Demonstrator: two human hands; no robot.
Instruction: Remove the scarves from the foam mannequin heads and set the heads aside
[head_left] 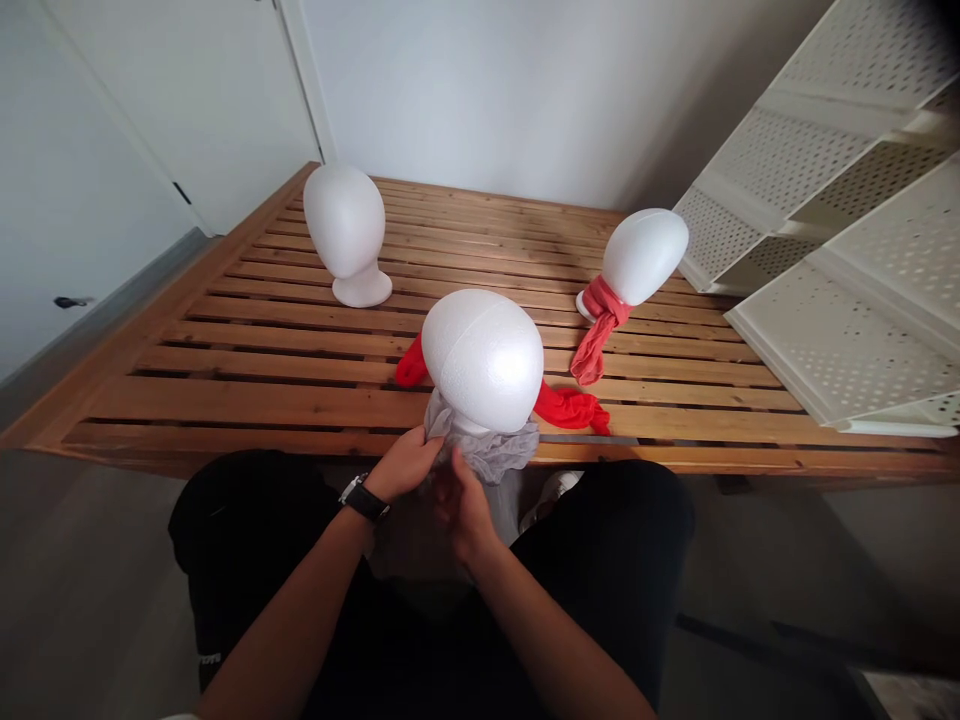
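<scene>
A white foam mannequin head (484, 355) stands at the near edge of the slatted wooden bench, with a thin grey scarf (499, 452) around its neck. My left hand (409, 462), with a dark watch on its wrist, is closed on the grey scarf at the left of the neck. Just right of it, my right hand (466, 510) has its fingers curled at the scarf's hanging part; they are partly hidden and blurred. Behind the head lies a bright red scarf (574, 408), its ends showing on both sides.
A bare foam head (345, 220) stands at the back left of the wooden bench (480, 210). Another foam head (645, 255), tilted in view, wears a knotted coral scarf (600, 325) at the right. White perforated racks (847, 290) border the bench's right side; a wall runs behind.
</scene>
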